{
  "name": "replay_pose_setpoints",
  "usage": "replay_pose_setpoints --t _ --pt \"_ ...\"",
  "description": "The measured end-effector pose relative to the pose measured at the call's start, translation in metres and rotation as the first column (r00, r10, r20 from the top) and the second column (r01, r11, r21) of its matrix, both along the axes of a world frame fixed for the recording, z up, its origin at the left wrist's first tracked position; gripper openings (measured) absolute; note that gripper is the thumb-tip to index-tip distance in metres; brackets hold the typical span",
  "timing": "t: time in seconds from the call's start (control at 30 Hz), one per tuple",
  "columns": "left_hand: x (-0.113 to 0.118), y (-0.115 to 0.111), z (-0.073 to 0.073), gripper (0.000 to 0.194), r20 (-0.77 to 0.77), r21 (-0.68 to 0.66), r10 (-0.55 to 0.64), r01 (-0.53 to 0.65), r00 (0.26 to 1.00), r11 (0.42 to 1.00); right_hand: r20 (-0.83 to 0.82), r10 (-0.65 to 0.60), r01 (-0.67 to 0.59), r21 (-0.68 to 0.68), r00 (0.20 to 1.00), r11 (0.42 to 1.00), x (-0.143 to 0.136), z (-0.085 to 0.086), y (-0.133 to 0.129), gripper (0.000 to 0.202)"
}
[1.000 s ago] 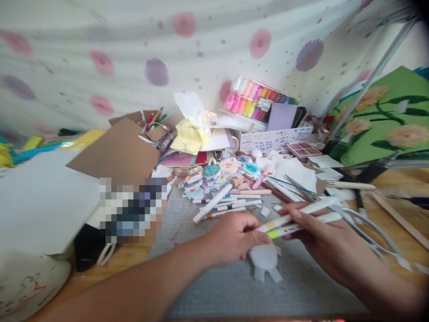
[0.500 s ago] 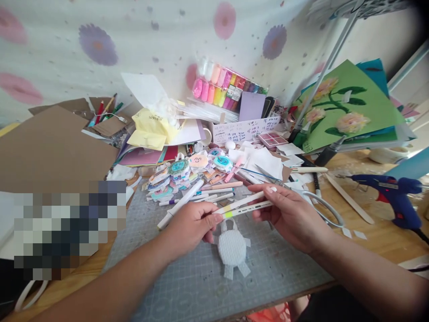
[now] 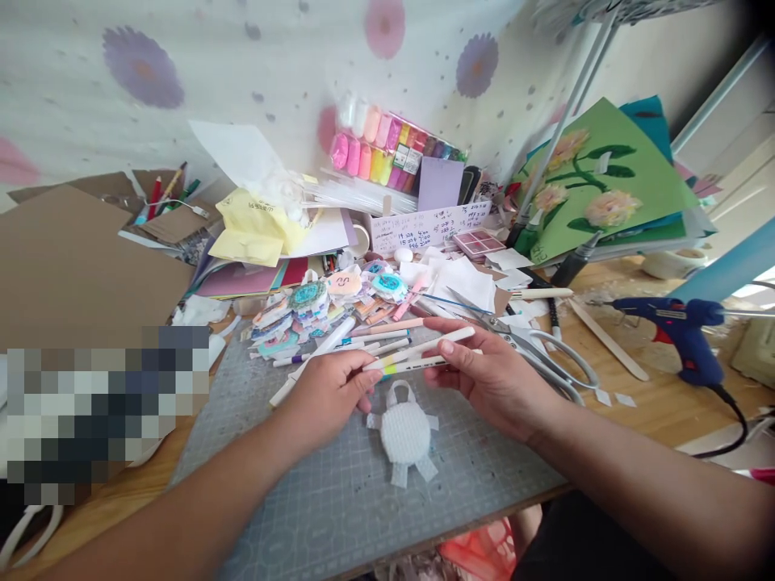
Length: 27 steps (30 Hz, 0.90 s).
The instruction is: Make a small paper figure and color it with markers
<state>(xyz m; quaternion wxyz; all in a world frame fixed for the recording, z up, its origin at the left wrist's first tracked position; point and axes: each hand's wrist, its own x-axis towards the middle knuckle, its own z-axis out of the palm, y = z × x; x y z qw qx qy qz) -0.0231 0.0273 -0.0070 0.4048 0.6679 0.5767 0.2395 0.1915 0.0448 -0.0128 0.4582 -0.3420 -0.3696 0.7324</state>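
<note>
Two slim white marker pens are stretched side by side between my hands. My left hand [image 3: 333, 387] pinches their left ends, near the yellow-green bands. Curled around the right part is my right hand [image 3: 490, 375], its thumb pressing on the upper marker pen [image 3: 415, 350] and its fingers behind. The lower marker pen [image 3: 417, 367] has small dark print on its barrel. Below them, a white turtle-shaped cutout [image 3: 405, 434] with a loop on top and short tabs lies flat on the grey cutting mat [image 3: 303, 500].
Decorated cutouts [image 3: 308, 298] are heaped behind my hands, beside loose pens. Scissors [image 3: 545, 355] lie right of my right hand. A blue glue gun [image 3: 672, 323] rests farther right. Behind stand a lettered white box [image 3: 393, 230] and colourful clay packs [image 3: 387, 149]. Brown cardboard [image 3: 85, 266] is at left.
My right hand has slid leftward along the marker pens, so more of the upper one's end sticks out past the thumb. The whole view has shifted slightly to the right.
</note>
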Motion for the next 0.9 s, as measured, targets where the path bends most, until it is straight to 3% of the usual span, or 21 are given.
replay_pose_setpoints --t 0.2,0.4,0.67,0.77,0.9 --pt "0.004 -0.004 0.004 0.028 0.103 -0.03 -0.003 0.006 0.995 1.0 -0.083 -0.019 0.019 -0.006 0.996 1.0 -0.002 0.004 -0.007 0.036" --pt "0.006 -0.009 0.004 0.028 0.015 0.021 -0.087 0.087 0.996 0.996 0.053 0.017 -0.017 -0.009 0.998 1.0 0.001 0.005 -0.013 0.03" --pt "-0.006 0.003 0.004 0.02 -0.23 0.201 0.077 -0.03 0.97 0.979 0.172 -0.25 0.225 0.153 0.953 0.962 0.019 0.008 0.001 0.026" --pt "-0.007 0.002 0.004 0.012 -0.332 0.234 0.041 0.04 0.942 0.971 0.294 -0.324 0.24 0.287 0.899 0.927 0.034 0.011 0.007 0.024" --pt "-0.005 0.0 -0.001 0.013 -0.455 0.239 -0.022 0.145 0.89 0.96 0.29 -0.434 0.297 0.414 0.853 0.861 0.055 0.018 0.01 0.019"
